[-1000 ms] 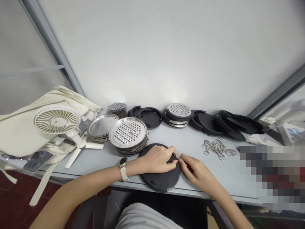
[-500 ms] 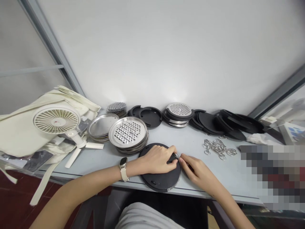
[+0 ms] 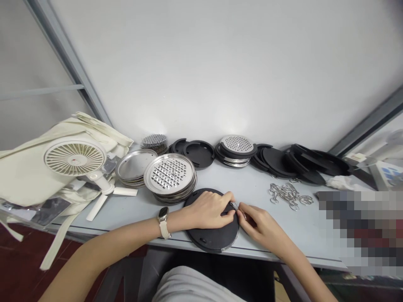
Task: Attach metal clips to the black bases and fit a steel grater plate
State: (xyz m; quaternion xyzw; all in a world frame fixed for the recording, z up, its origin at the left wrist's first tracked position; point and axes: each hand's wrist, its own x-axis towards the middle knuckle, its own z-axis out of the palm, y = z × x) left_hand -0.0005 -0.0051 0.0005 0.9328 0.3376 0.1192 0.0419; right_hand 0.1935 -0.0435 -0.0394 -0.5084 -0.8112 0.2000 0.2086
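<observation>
A round black disc (image 3: 217,239) with small slots lies on the table near its front edge. A metal rim shows beneath its lower right side. My left hand (image 3: 209,209) lies across the disc, its fingers curled over the right part and its thumb bent towards them. Between both hands is a small metal wire ring or clip (image 3: 234,205), at the disc's right edge. My right hand (image 3: 256,222) pinches this wire piece between thumb and forefinger. Exactly where the wire meets the disc is hidden by my fingers.
Left of the disc stand stacked metal grater discs (image 3: 170,174) and plain metal discs (image 3: 137,164). Black round holders (image 3: 278,162) line the wall. A pile of wire rings (image 3: 288,195) lies right. A white fan (image 3: 75,158) and a cream bag (image 3: 22,176) occupy the left.
</observation>
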